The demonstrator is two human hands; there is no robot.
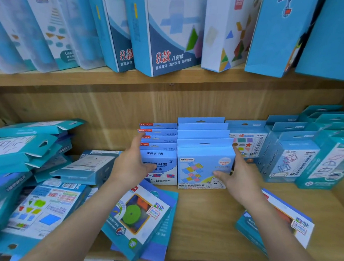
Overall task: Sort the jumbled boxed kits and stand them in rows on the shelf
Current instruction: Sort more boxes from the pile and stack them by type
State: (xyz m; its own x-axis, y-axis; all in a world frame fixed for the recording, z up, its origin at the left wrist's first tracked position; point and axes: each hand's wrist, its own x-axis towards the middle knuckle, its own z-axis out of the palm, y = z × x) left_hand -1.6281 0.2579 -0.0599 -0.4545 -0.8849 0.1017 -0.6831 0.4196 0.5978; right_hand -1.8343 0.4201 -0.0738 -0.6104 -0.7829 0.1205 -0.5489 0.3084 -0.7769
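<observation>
Your left hand (133, 164) and right hand (235, 175) lie flat and unclenched against the outer sides of two upright rows on the lower shelf (211, 224), thumbs across the fronts. Squeeze inward evenly and nudge both rows back together. I count four area-learner boxes (161, 160) and four checkered boxes (201, 169).

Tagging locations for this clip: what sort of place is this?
Probably a stationery or toy shop: wooden shelves hold repeated copies of boxed learning kits, many with retail hang tabs.
</observation>
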